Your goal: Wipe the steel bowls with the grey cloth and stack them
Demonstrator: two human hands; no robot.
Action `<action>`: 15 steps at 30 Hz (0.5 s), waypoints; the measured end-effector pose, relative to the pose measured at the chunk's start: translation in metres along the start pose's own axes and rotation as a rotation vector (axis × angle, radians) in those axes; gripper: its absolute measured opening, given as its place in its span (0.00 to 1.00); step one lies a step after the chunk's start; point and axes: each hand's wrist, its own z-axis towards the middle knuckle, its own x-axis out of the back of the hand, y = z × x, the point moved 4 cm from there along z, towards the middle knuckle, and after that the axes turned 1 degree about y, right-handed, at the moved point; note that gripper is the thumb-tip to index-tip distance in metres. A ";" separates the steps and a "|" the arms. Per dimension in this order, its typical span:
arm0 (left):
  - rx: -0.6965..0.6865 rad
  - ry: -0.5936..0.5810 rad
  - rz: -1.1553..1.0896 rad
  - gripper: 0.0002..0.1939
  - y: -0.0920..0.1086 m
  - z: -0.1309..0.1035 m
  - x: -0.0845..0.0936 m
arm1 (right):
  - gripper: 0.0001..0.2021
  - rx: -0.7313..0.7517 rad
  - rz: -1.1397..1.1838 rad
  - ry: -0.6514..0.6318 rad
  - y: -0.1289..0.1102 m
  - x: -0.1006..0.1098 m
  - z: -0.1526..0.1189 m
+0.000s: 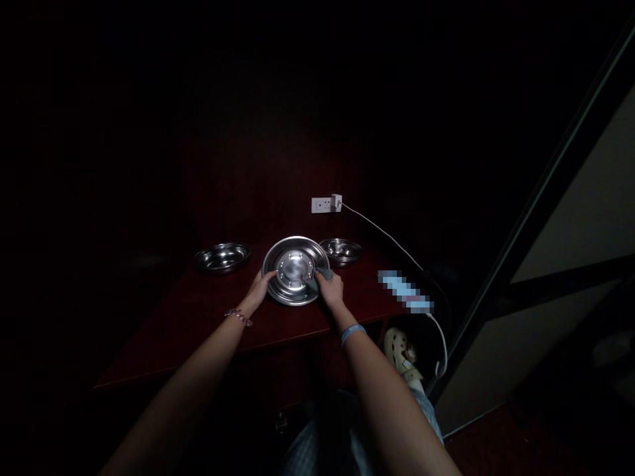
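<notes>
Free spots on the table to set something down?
Bare dark red tabletop lies in front of the left steel bowl, beside the left hand. Crowded around the tilted round steel plate, right hand with grey cloth, right steel bowl.

Silver steel plate [296, 270], grey cloth [322, 272], dark red table [198, 324], white cable [387, 235], blue wristband [352, 332]

Round steel plate [294, 270] tilted up on red table edge; grey cloth [321, 274] against its right rim.

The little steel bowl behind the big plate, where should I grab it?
Grip the small bowl by its near-right rim, coming from above on the right. Its open mouth faces up, and the tilted plate and right hand crowd its left.
</notes>
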 end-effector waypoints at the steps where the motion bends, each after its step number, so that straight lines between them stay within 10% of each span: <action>1: -0.007 -0.013 -0.008 0.24 0.001 -0.001 -0.001 | 0.13 -0.002 -0.005 0.011 -0.001 0.000 -0.001; 11: -0.166 -0.227 0.072 0.45 0.000 -0.008 -0.019 | 0.14 -0.123 -0.004 0.115 0.008 -0.001 -0.001; 15: -0.104 -0.184 0.039 0.35 -0.004 -0.007 -0.022 | 0.14 -0.144 0.009 0.046 0.014 -0.010 0.003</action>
